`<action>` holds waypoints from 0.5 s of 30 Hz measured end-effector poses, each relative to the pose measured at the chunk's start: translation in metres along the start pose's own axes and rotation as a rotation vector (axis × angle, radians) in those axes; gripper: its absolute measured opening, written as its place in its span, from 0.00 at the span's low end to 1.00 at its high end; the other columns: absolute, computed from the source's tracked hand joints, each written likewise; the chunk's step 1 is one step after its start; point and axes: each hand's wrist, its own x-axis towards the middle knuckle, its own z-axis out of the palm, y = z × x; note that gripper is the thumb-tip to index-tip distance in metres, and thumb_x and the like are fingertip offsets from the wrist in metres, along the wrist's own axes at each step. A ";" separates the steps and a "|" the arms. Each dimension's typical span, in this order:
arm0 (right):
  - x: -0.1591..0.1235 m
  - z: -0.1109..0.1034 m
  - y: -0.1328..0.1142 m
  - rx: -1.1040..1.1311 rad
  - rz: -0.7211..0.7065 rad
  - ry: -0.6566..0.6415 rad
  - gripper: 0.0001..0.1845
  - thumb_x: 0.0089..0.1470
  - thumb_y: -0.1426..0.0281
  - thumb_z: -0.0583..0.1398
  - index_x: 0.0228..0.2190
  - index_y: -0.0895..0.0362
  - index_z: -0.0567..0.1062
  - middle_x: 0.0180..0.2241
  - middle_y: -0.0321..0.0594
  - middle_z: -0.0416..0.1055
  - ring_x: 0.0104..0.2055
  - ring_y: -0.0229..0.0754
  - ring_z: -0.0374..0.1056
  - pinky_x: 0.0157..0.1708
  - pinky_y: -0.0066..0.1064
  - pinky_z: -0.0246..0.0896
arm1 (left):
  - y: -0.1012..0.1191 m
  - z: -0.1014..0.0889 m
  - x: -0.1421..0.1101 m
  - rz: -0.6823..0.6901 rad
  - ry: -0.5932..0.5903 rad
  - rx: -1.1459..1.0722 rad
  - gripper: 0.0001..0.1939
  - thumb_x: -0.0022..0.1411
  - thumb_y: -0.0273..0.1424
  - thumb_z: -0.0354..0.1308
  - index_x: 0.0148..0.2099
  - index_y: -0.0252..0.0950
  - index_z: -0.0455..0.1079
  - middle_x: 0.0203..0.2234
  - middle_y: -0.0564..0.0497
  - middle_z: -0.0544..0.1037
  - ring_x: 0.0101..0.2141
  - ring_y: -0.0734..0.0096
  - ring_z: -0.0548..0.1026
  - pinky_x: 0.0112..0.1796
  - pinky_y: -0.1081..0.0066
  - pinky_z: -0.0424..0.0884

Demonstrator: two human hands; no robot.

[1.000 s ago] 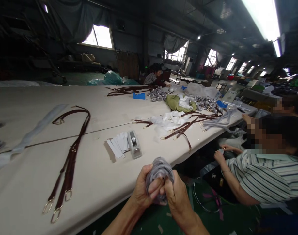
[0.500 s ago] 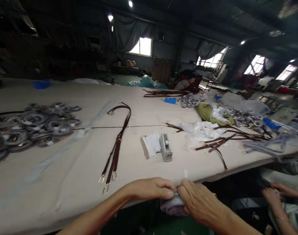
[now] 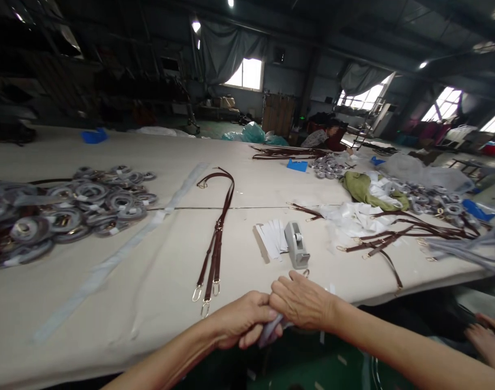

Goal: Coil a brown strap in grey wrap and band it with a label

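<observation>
Both my hands meet at the near edge of the big table. My left hand is closed around a rolled grey bundle, of which only a small end shows below my fingers. My right hand lies over the top of the same bundle, fingers curled on it. Just beyond my hands sit a grey tape dispenser and a fan of white paper strips. A set of dark brown straps with gold clips lies to the left of them.
A heap of wrapped grey coils covers the table's left. A long clear plastic strip runs diagonally. More brown straps, white wrappings, a green cloth and coils lie right. Another person's hand shows at lower right; a seated person works far back.
The camera has swung left, bringing the coil heap into view. My hands dropped from chest height to the table edge with the grey bundle, now mostly hidden inside them.
</observation>
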 end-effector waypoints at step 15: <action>0.048 0.055 -0.050 1.746 1.131 0.607 0.25 0.57 0.48 0.55 0.22 0.56 0.67 0.21 0.32 0.60 0.24 0.36 0.56 0.26 0.28 0.55 | -0.034 -0.013 0.016 0.233 0.624 0.073 0.28 0.67 0.42 0.48 0.66 0.36 0.57 0.32 0.52 0.74 0.26 0.68 0.78 0.33 0.69 0.74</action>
